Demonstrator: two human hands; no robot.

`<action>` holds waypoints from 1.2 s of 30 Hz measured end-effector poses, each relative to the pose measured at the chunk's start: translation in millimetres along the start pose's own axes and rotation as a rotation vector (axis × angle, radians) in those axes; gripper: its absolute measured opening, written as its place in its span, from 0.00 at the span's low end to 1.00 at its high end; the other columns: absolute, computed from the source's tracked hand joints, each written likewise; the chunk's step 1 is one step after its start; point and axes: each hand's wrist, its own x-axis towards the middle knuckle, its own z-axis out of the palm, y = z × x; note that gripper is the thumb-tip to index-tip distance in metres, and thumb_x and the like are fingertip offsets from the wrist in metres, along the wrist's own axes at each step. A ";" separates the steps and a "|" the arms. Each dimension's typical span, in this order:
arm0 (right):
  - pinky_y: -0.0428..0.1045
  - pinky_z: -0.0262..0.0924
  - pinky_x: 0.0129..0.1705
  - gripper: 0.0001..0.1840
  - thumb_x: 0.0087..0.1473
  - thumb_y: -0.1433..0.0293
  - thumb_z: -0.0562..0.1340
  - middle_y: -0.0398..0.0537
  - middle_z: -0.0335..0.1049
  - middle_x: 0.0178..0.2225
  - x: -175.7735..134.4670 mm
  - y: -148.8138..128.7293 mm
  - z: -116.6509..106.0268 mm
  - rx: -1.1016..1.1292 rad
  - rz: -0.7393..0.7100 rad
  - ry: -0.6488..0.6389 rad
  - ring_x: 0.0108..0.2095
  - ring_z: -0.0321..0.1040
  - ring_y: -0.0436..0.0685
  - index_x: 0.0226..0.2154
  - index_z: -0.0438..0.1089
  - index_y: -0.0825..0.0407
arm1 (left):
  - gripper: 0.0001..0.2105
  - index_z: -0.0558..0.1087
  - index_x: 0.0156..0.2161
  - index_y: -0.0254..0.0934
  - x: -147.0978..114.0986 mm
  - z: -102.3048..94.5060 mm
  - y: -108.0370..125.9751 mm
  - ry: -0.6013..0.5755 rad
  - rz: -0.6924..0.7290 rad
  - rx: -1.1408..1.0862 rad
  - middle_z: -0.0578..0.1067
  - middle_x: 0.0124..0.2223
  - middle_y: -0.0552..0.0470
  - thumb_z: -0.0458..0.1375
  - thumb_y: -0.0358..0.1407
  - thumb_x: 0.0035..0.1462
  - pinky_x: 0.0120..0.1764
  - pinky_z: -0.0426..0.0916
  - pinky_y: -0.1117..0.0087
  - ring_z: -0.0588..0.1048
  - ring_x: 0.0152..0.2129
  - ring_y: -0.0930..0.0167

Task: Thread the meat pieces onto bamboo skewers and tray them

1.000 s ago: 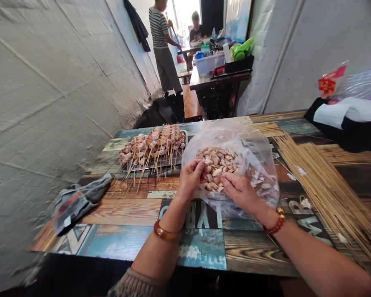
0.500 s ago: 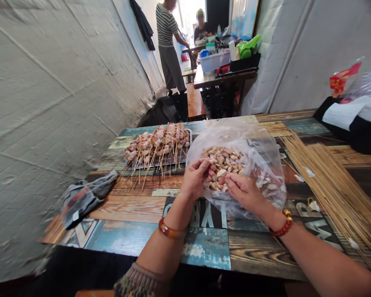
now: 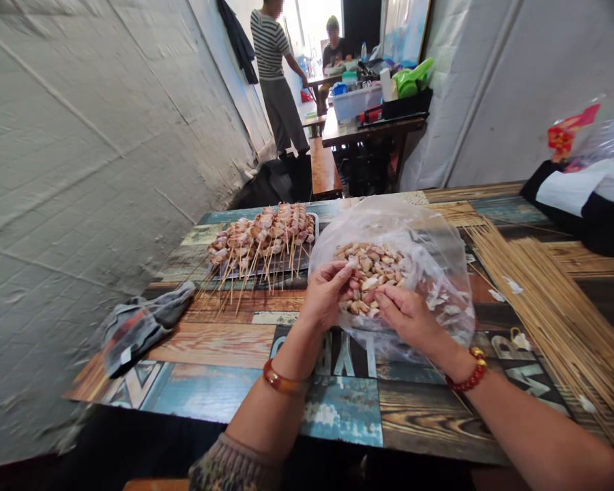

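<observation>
Over the clear plastic bag (image 3: 440,259) of garlic cloves (image 3: 373,262), my two hands are close together. My left hand (image 3: 325,290) pinches a pale garlic clove (image 3: 351,262) between thumb and fingertips. The fingers of my right hand (image 3: 406,310) are closed just beside it. A thin bamboo skewer (image 3: 455,394) shows below the right wrist, in line with that hand; its tip is hidden. To the left, a tray (image 3: 314,225) bears a pile of threaded garlic skewers (image 3: 266,235), sticks pointing toward me.
Loose bamboo skewers (image 3: 557,307) lie on the right, with bits of white peel (image 3: 513,286) around. A grey cloth (image 3: 148,320) lies at the left edge. A black bag (image 3: 593,218) sits at the far right. Two people are beyond, near a table holding a plastic bin (image 3: 355,102).
My hands stay nearly in place, with the pale clove showing more at my left fingertips. In the background, the standing person has shifted slightly left.
</observation>
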 end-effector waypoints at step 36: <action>0.46 0.56 0.27 0.18 0.64 0.64 0.50 0.40 0.60 0.18 -0.9 4.1 -0.4 -0.071 -0.064 -0.019 0.21 0.59 0.51 0.33 0.71 0.52 | 0.14 0.77 0.33 0.31 2.4 -2.5 -1.5 0.018 0.059 -0.038 0.78 0.29 0.50 0.70 0.36 0.40 0.26 0.67 0.78 0.73 0.22 0.78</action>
